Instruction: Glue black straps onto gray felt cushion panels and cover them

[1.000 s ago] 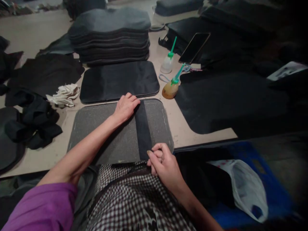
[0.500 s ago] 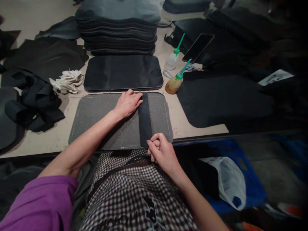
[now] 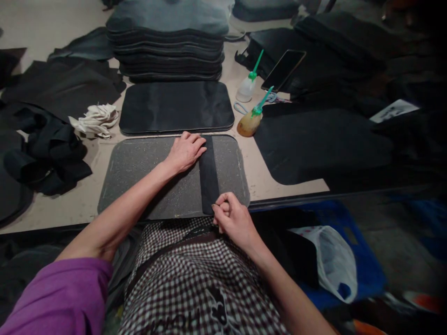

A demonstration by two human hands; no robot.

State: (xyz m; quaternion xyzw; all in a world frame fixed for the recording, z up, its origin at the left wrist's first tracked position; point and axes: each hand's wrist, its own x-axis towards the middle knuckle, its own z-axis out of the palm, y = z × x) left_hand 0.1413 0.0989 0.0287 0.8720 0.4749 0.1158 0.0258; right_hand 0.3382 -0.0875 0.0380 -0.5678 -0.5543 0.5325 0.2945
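Observation:
A grey panel with rounded corners (image 3: pixel 150 172) lies at the table's front edge, and a flat black strip (image 3: pixel 208 172) runs across it from far edge to near edge, right of its middle. My left hand (image 3: pixel 185 151) rests on the panel with fingers extended, their tips touching the left side of the strip near its far end. At the near end of the strip, my right hand (image 3: pixel 232 214) is closed in a pinch on its corner, just over the table edge. The exact grip of the fingertips is partly hidden.
Behind the panel lie flat black panels (image 3: pixel 176 107) and a tall stack (image 3: pixel 167 51). Two squeeze bottles (image 3: pixel 249 122) and a phone (image 3: pixel 284 70) stand or lie to the right, beside a black sheet (image 3: pixel 324 144). Leftward are white cloth (image 3: pixel 96 120) and black strips (image 3: pixel 49 158).
The view has shifted slightly, moving the table items a little leftward in the picture. Both hands keep practically the same places on the strip and panel.

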